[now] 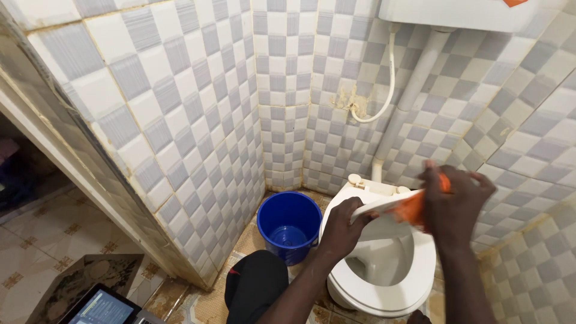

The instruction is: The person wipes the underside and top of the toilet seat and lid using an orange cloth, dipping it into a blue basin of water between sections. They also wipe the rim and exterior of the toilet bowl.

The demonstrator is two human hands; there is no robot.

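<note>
Looking down, we see our left hand with fingers curled closed around the near edge of a raised white toilet seat, whose long axis runs left to right, tilted over the white toilet bowl. Our right hand, blurred, grips an orange cloth pressed against the seat's right end. Just left of the bowl stands a blue bucket holding a little water.

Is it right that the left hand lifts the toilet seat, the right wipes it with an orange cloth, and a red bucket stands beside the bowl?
Not quite: the bucket is blue, as the head view shows. The left hand does hold the seat up, and the right hand presses the orange cloth on it.
</note>
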